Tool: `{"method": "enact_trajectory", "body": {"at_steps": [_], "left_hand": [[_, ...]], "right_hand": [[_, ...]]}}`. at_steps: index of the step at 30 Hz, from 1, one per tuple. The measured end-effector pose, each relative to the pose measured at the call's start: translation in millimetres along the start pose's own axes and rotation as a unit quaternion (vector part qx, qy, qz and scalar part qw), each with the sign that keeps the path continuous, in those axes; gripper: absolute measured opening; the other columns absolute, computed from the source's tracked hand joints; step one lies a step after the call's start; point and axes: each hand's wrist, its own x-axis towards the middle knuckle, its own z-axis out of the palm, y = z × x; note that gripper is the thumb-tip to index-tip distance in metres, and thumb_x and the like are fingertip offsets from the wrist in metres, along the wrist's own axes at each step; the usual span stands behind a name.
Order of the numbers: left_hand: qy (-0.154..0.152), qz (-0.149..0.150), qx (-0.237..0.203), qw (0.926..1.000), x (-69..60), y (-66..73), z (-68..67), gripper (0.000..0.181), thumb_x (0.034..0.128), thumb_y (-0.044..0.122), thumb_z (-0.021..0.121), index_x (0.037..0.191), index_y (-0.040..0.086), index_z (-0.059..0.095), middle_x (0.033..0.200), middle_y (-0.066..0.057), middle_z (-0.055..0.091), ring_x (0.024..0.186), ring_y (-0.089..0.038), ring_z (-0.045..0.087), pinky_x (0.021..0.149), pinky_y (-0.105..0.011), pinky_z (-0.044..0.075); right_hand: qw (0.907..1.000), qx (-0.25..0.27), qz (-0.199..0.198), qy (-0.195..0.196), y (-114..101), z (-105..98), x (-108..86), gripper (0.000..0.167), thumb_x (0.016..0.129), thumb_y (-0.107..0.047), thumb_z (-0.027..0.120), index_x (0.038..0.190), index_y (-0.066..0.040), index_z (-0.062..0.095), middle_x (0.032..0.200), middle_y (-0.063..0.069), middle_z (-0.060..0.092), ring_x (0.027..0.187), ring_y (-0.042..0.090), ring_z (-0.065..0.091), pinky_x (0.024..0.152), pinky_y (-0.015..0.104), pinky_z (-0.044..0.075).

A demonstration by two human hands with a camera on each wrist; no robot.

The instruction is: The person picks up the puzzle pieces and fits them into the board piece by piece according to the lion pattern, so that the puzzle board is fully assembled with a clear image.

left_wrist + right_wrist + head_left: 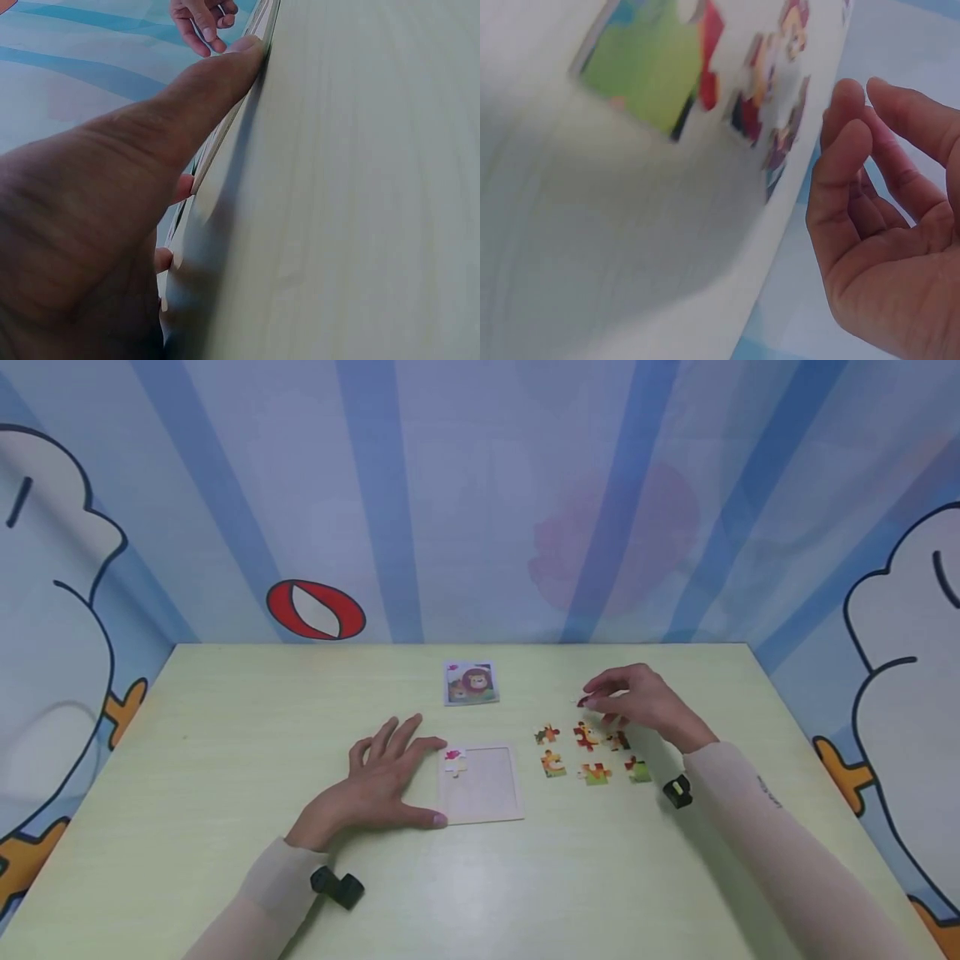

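Note:
My left hand (pixel 386 785) rests at the left side of a shallow square puzzle tray (pixel 483 817), its thumb and a finger touching the edge. In the tray's upper left corner lies one puzzle piece (pixel 455 762) with a pink print. Over at the right, my right hand (pixel 641 700) hovers with bent fingers at a dark red puzzle piece (pixel 582 702), partly covered by the fingertips. In the right wrist view a narrow gap shows between thumb and fingers (pixel 847 97), with no piece visible in it.
Several loose puzzle pieces (pixel 596 774) lie in rows right of the tray, below my right hand. A lion picture card (pixel 471 683) lies behind the tray. A printed backdrop (pixel 480 527) rises from the table's (pixel 225 735) back edge.

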Motion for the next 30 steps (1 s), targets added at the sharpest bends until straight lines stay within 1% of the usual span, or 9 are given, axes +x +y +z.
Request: {"method": "enact_trajectory", "body": {"at_steps": [5,9,13,18,19,21,26,28,30], "left_hand": [[-0.002,-0.002,-0.002,1.0000,-0.2,0.8,-0.5,0.099,0.0798,0.066,0.086,0.160,0.030,0.040,0.182,-0.015,0.009,0.167,-0.049,0.003,0.122,-0.075,0.013],[-0.003,-0.002,-0.005,1.0000,0.2,0.2,0.3,0.099,0.0798,0.065,0.086,0.160,0.030,0.041,0.182,-0.015,0.009,0.167,-0.049,0.002,0.122,-0.075,0.012],[-0.003,-0.003,-0.005,1.0000,0.5,-0.1,0.6,0.099,0.0800,0.065,0.086,0.160,0.030,0.041,0.182,-0.015,0.009,0.167,-0.049,0.002,0.122,-0.076,0.012],[-0.001,0.001,-0.007,1.0000,0.3,0.4,0.2,0.099,0.0796,0.064,0.086,0.160,0.029,0.041,0.182,-0.016,0.009,0.166,-0.049,0.002,0.122,-0.076,0.011],[0.001,0.003,-0.008,1.0000,0.2,0.6,0.1,0.099,0.0794,0.064,0.087,0.160,0.029,0.041,0.182,-0.016,0.009,0.166,-0.050,0.002,0.122,-0.076,0.011],[0.002,0.004,-0.012,0.9999,0.0,1.0,0.2,0.099,0.0791,0.063,0.087,0.160,0.029,0.041,0.181,-0.017,0.009,0.166,-0.050,0.001,0.122,-0.076,0.011],[0.000,0.002,-0.008,1.0000,-0.7,1.8,-0.2,0.099,0.0794,0.064,0.087,0.160,0.029,0.041,0.182,-0.016,0.009,0.167,-0.050,0.001,0.123,-0.076,0.011],[-0.001,-0.001,-0.004,1.0000,-0.9,1.6,-0.4,0.099,0.0798,0.064,0.086,0.160,0.029,0.041,0.182,-0.016,0.009,0.167,-0.049,0.002,0.123,-0.075,0.012],[-0.002,-0.003,-0.001,1.0000,-1.1,1.3,-0.4,0.099,0.0800,0.065,0.086,0.160,0.029,0.041,0.182,-0.015,0.010,0.167,-0.049,0.002,0.124,-0.075,0.012]], "right_hand": [[0.9993,-0.021,0.004,0.031,7.1,-1.3,4.8,0.031,0.103,-0.020,0.072,0.131,-0.006,0.073,0.123,0.020,0.071,0.084,0.025,0.074,0.071,0.035,0.060],[0.9979,-0.046,0.009,0.045,10.1,-1.3,8.7,0.030,0.103,-0.018,0.071,0.131,-0.007,0.073,0.128,0.019,0.070,0.086,0.025,0.071,0.072,0.034,0.058],[0.9966,-0.070,0.011,0.042,11.0,-1.9,12.1,0.034,0.102,-0.017,0.072,0.134,-0.008,0.072,0.137,0.020,0.067,0.086,0.023,0.069,0.073,0.033,0.057],[0.9934,-0.108,-0.002,0.037,13.8,-1.7,18.9,0.039,0.100,-0.019,0.075,0.137,-0.008,0.071,0.139,0.021,0.068,0.083,0.020,0.067,0.071,0.031,0.054],[0.9926,-0.116,-0.006,0.037,14.1,-1.4,20.3,0.040,0.100,-0.019,0.075,0.137,-0.008,0.071,0.139,0.021,0.068,0.084,0.021,0.067,0.072,0.032,0.054],[0.9902,-0.134,-0.012,0.037,14.5,-0.7,23.2,0.040,0.099,-0.020,0.076,0.137,-0.008,0.072,0.138,0.020,0.069,0.094,0.024,0.066,0.078,0.034,0.053],[0.9844,-0.172,-0.025,0.030,14.8,0.9,27.9,0.036,0.099,-0.020,0.075,0.134,-0.008,0.074,0.138,0.020,0.070,0.125,0.035,0.061,0.099,0.050,0.052],[0.9833,-0.178,-0.026,0.026,14.9,1.6,29.3,0.034,0.099,-0.019,0.074,0.132,-0.008,0.075,0.137,0.020,0.071,0.129,0.037,0.060,0.103,0.054,0.051],[0.9823,-0.184,-0.025,0.024,14.6,2.2,30.3,0.033,0.099,-0.018,0.074,0.131,-0.008,0.076,0.136,0.020,0.071,0.129,0.038,0.060,0.104,0.055,0.051]]}}
